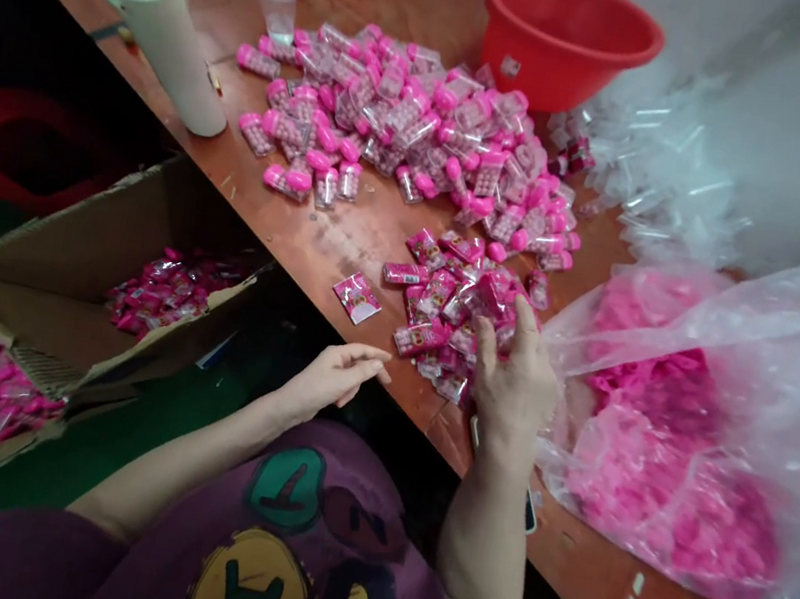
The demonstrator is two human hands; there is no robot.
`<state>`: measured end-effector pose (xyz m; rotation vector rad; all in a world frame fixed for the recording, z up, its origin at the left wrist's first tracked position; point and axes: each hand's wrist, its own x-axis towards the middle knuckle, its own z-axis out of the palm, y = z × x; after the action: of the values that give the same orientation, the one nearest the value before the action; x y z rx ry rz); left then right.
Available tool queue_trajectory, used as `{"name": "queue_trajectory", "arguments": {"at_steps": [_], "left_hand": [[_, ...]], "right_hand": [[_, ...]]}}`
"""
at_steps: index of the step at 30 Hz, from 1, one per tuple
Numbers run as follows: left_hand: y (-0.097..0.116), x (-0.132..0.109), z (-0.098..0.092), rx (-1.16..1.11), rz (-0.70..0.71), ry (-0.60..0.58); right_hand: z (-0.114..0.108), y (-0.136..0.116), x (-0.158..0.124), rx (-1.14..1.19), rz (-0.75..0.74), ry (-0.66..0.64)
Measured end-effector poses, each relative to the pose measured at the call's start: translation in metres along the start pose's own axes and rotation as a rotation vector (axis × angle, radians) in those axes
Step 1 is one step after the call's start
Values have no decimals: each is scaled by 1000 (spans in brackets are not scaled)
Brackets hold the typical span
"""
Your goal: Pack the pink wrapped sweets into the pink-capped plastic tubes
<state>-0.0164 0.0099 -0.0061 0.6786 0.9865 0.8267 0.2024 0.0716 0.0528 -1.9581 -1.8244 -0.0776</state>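
My left hand [342,376] hovers at the table's near edge, thumb and fingers drawn together, with nothing visible in it. Over a small heap of pink-labelled bottles [439,291] reaches my right hand [515,384], its thumb and forefinger apart. A pink piece of wrapping [499,290] lies right at its fingertips; whether they touch it I cannot tell. One flat pink printed packet [357,298] rests alone, left of the heap. Behind spreads a large pile of small clear bottles [398,117] with pink caps and beads or sweets inside.
A red basin [564,32], a clear plastic cup [275,1] and a pale tumbler [164,34] stand on the table [289,231]. At right bulges a clear bag [749,395] of pink pieces. Below left, a cardboard box [87,260] holds pink bottles.
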Motion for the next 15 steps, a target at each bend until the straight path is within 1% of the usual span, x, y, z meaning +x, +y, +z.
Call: {"name": "queue_trajectory", "arguments": {"at_steps": [2, 4, 5, 7, 8, 10, 12, 13, 15], "left_hand": [[3, 4, -4, -9, 7, 44], [6, 9, -6, -26, 15, 83], [8, 12, -8, -34, 20, 99], [10, 16, -11, -48, 26, 130], [11, 18, -13, -53, 26, 146], [11, 19, -17, -48, 31, 185], [11, 20, -22, -11, 40, 220], [11, 20, -24, 20, 49, 235], [10, 20, -28, 99, 77, 263]], "right_hand": [[10, -22, 13, 138, -52, 6], [34, -52, 32, 335, -173, -37], [50, -68, 45, 393, -250, -96], [87, -100, 73, 371, -363, -275], [105, -116, 88, 310, -380, -331], [137, -142, 114, 191, -442, -368], [161, -162, 132, 131, -457, -392], [170, -169, 136, 120, -448, -402], [181, -176, 138, 115, -408, -408]]}}
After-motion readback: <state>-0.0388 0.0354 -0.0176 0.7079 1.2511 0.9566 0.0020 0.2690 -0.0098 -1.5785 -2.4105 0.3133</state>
